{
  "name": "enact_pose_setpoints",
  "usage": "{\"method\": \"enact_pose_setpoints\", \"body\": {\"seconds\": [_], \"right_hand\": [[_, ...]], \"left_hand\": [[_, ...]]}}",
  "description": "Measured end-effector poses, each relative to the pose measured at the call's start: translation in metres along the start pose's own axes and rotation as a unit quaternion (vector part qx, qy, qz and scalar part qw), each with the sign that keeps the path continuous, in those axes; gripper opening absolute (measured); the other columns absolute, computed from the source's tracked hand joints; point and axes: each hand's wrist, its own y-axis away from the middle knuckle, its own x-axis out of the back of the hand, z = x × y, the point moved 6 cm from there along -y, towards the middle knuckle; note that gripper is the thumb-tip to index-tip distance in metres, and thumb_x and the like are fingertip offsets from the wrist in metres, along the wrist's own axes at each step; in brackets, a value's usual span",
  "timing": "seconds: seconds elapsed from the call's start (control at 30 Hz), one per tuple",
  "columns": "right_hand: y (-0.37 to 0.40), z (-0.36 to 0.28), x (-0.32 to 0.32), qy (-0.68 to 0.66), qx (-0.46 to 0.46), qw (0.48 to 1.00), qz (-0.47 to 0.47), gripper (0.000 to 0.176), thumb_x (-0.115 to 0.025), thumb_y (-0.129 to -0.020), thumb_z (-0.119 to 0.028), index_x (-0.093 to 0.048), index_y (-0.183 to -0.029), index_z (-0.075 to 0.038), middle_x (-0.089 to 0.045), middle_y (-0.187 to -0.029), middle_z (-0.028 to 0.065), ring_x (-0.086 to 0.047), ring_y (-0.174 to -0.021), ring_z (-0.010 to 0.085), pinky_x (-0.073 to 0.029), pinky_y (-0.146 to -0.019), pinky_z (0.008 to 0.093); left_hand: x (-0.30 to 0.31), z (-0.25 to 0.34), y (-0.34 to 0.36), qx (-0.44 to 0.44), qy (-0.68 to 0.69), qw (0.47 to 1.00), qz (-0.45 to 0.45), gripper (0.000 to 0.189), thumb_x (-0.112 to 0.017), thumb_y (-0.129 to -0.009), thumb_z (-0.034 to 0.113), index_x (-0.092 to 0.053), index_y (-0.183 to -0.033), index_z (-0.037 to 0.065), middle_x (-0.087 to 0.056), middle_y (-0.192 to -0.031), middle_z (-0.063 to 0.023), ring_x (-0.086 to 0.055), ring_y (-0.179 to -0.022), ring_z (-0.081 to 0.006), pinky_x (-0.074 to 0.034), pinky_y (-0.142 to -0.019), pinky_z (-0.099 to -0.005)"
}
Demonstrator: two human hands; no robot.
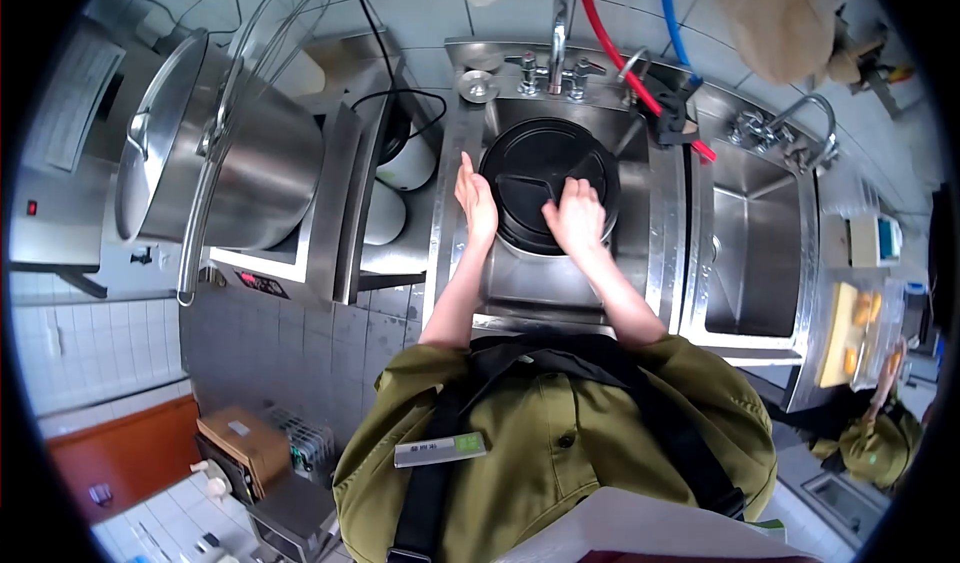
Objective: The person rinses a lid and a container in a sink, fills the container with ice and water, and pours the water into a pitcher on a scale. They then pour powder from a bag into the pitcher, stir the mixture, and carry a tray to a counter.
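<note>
A round black lid (530, 148) with a raised grip across it covers a container in the left basin of a steel sink (520, 293). At the lid's left edge is my left hand (477, 201), its palm turned toward the rim and its fingers stretched out. My right hand (578, 215) is on the right part of the lid, its fingers curled at the raised grip. Behind the lid stands a chrome faucet (558, 48) with two handles.
A large steel pot (250, 153) and a whisk (200, 203) are on the left. Red (600, 33) and blue (668, 18) hoses hang behind. The right basin (755, 263) has another faucet (825, 123). A co-worker (880, 443) is at the far right.
</note>
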Motion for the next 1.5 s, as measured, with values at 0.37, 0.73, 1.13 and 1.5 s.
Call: {"method": "enact_pose_setpoints", "body": {"seconds": [0.37, 0.73, 1.13, 1.5], "right_hand": [[-0.03, 0.0, 0.052, -0.68, -0.204, 0.611, -0.351, 0.018, -0.053, -0.081, -0.012, -0.06, -0.092, 0.001, -0.061, -0.08, 0.0049, -0.056, -0.067, 0.0108, -0.045, -0.06, 0.0223], [-0.222, 0.127, -0.049, 0.034, -0.046, 0.998, 0.032, 0.039, -0.053, -0.073, -0.027, -0.052, -0.1, 0.0, -0.051, -0.106, 0.0224, -0.049, -0.096, 0.0359, -0.039, -0.086, 0.0416], [-0.137, 0.165, -0.017, -0.572, -0.181, 0.796, -0.078, 0.034, -0.05, -0.085, -0.026, -0.053, -0.106, 0.001, -0.059, -0.095, 0.0068, -0.054, -0.085, 0.0149, -0.041, -0.077, 0.0263], [-0.08, 0.115, -0.034, -0.053, -0.042, 0.975, -0.21, 0.059, -0.057, -0.071, -0.02, -0.035, -0.123, -0.004, -0.052, -0.106, 0.0245, -0.049, -0.101, 0.0367, -0.04, -0.086, 0.0393]], "left_hand": [[0.057, 0.049, 0.019, 0.182, 0.438, 0.852, -0.223, 0.053, -0.058, -0.081, 0.021, -0.034, -0.123, 0.001, -0.044, -0.12, -0.01, -0.042, -0.111, -0.0211, -0.032, -0.094, -0.0347], [0.019, 0.045, -0.045, 0.224, 0.348, 0.891, -0.188, 0.041, -0.042, -0.09, 0.025, -0.035, -0.127, 0.008, -0.044, -0.122, -0.0057, -0.041, -0.111, -0.0152, -0.034, -0.092, -0.0275], [-0.085, 0.072, -0.089, 0.256, 0.371, 0.832, -0.324, 0.064, -0.061, -0.069, 0.003, -0.029, -0.125, 0.008, -0.049, -0.107, -0.0118, -0.049, -0.095, -0.021, -0.043, -0.077, -0.0322], [0.055, 0.163, -0.108, -0.093, -0.294, 0.948, -0.074, 0.041, -0.052, -0.071, 0.021, -0.05, -0.111, 0.011, -0.058, -0.097, -0.0187, -0.055, -0.09, -0.034, -0.044, -0.081, -0.0405]]}}
